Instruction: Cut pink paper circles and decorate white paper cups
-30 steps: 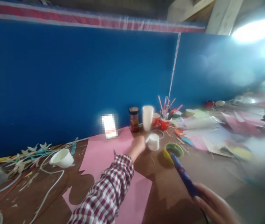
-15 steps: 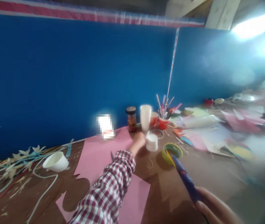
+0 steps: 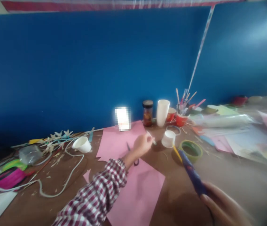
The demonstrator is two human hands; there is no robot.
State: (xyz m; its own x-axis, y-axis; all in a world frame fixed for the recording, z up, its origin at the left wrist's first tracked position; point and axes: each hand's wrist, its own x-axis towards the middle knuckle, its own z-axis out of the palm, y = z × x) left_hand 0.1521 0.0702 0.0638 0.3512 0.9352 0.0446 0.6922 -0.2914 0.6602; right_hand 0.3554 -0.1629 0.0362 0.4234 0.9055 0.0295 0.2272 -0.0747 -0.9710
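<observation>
My right hand [image 3: 220, 201] is wrapped round a dark blue, pen-shaped tool [image 3: 193, 174] with a thin yellow tip and what looks like a cord at its rear. The tip points at an upturned white paper cup [image 3: 168, 139]; I cannot tell whether they touch. Left of that cup, my left hand [image 3: 143, 145] is closed in a pinch on a small whitish piece [image 3: 154, 141], too blurred to name. Beneath the left arm lie a pink paper sheet [image 3: 145, 188] with cut edges and scissors [image 3: 136, 162], partly hidden by the wrist.
A green tape roll [image 3: 200, 153] lies beside the blue tool. Behind stand a dark-lidded jar [image 3: 147, 113], a tall white cup [image 3: 163, 113] and a red cup [image 3: 181, 120] of sticks. Leftward are a white cord [image 3: 53, 195], another paper cup [image 3: 82, 145] and a pink pouch [image 3: 8, 178].
The view has turned left. My left hand has drawn back from beside the upturned cup, and the whitish piece now shows in its fingers. My right hand still holds the blue tool.
</observation>
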